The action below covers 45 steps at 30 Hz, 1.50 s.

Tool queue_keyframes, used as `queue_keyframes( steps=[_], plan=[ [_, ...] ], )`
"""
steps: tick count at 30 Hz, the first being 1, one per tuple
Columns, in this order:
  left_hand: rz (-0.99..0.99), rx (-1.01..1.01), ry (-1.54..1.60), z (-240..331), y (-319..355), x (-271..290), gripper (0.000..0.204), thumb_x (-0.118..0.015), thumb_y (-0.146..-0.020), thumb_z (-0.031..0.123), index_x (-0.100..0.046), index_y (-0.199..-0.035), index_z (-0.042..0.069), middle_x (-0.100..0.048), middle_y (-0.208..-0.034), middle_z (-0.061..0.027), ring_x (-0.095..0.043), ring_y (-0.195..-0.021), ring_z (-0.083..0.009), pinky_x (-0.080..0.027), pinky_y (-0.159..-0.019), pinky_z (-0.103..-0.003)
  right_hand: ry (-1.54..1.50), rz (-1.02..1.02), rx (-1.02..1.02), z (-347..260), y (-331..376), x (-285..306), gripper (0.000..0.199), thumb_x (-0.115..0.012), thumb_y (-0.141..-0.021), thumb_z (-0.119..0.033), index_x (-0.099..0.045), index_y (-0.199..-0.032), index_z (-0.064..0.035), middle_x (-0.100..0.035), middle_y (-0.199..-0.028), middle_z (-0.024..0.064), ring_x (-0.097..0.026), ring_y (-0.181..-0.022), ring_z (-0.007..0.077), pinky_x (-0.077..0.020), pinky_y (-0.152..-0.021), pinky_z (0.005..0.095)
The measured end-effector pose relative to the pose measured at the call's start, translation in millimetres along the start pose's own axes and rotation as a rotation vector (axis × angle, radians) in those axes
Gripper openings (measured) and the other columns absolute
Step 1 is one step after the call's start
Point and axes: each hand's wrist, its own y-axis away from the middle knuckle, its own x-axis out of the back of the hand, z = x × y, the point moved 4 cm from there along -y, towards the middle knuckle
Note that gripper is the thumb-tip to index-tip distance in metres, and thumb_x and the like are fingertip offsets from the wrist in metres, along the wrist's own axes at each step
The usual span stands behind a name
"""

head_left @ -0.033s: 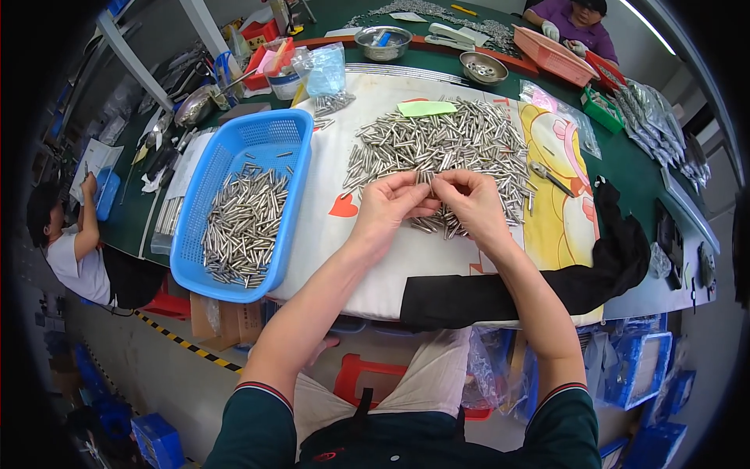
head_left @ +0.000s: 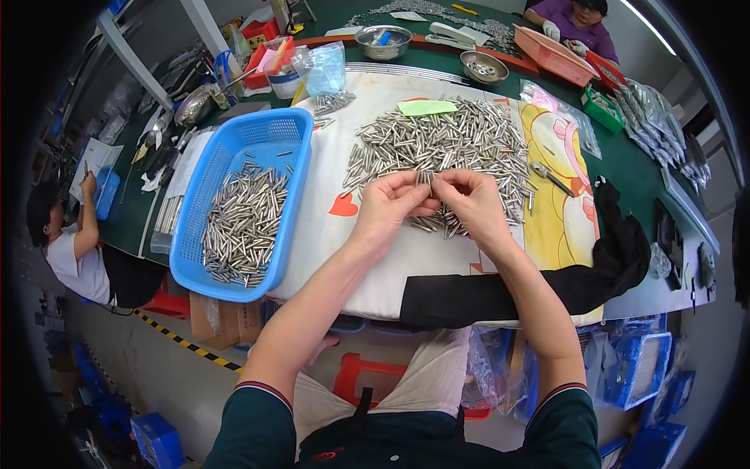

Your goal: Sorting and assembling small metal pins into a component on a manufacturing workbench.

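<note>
My left hand point(head_left: 388, 207) and my right hand point(head_left: 474, 205) meet at the near side of a wide pile of slim silver metal pins point(head_left: 441, 141). Between the fingertips of both hands stand a few metal pins point(head_left: 425, 178), pinched side by side; the fingers partly hide them. A pale green paper slip point(head_left: 427, 108) lies on the far part of the pile. Left of my hands, a blue perforated plastic basket point(head_left: 298, 180) contains many more such pins point(head_left: 246, 227).
A printed cloth point(head_left: 320, 254) covers the table. Black fabric point(head_left: 453, 301) runs along its front edge under my right forearm. Pliers point(head_left: 551, 178) lie right of the pile. Metal bowls point(head_left: 383, 43) stand at the back. One person point(head_left: 574, 35) sits far right, another point(head_left: 74, 250) at left.
</note>
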Motion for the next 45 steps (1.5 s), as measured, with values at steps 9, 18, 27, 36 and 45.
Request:
queue_keyframes(
  steps=[9,18,27,36,45],
  plan=[
    [-0.044,0.030,0.014,-1,1,1,0.016,-0.054,-0.088,0.008,-0.060,-0.099,-0.002,-0.064,-0.086,-0.0076,-0.063,-0.074,-0.0113,-0.054,-0.071,-0.026,0.045,-0.017,0.008,-4,2,-2,0.010,-0.064,-0.078,-0.008,-0.062,-0.078,0.0019,-0.056,-0.066,-0.0025,-0.047,-0.059,0.0020,-0.0378,-0.053,0.0170],
    [-0.067,0.137,0.134,0,1,-3,0.013,-0.052,-0.089,0.008,-0.059,-0.096,-0.001,-0.063,-0.089,-0.0079,-0.064,-0.079,-0.0150,-0.055,-0.072,-0.027,0.051,0.003,-0.041,-3,0,5,0.015,-0.064,-0.079,-0.013,-0.062,-0.075,0.0011,-0.055,-0.063,-0.0030,-0.044,-0.057,0.0015,-0.0331,-0.050,0.0176],
    [-0.087,0.187,0.108,-5,2,0,0.013,-0.055,-0.086,0.005,-0.060,-0.094,-0.003,-0.064,-0.086,-0.0098,-0.065,-0.078,-0.0155,-0.055,-0.070,-0.024,0.065,-0.041,0.026,-3,-3,6,0.011,-0.064,-0.076,-0.008,-0.061,-0.080,0.0018,-0.055,-0.066,-0.0018,-0.045,-0.056,0.0027,-0.0362,-0.050,0.0181],
    [-0.142,0.222,0.028,-7,3,3,0.014,-0.058,-0.086,0.010,-0.060,-0.094,0.000,-0.064,-0.085,-0.0080,-0.062,-0.072,-0.0115,-0.053,-0.068,-0.024,-0.022,-0.100,-0.015,-6,-2,4,0.014,-0.063,-0.078,-0.012,-0.061,-0.077,0.0018,-0.057,-0.064,0.0006,-0.048,-0.057,0.0040,-0.0388,-0.051,0.0203],
    [-0.210,0.233,0.081,-11,4,-1,0.019,-0.055,-0.087,0.008,-0.058,-0.103,-0.003,-0.064,-0.089,-0.0118,-0.063,-0.076,-0.0142,-0.053,-0.071,-0.025,0.112,-0.223,-0.005,-2,-5,9,0.027,-0.065,-0.082,-0.024,-0.060,-0.073,0.0014,-0.054,-0.059,-0.0004,-0.044,-0.053,0.0047,-0.0363,-0.047,0.0220]
  ],
)
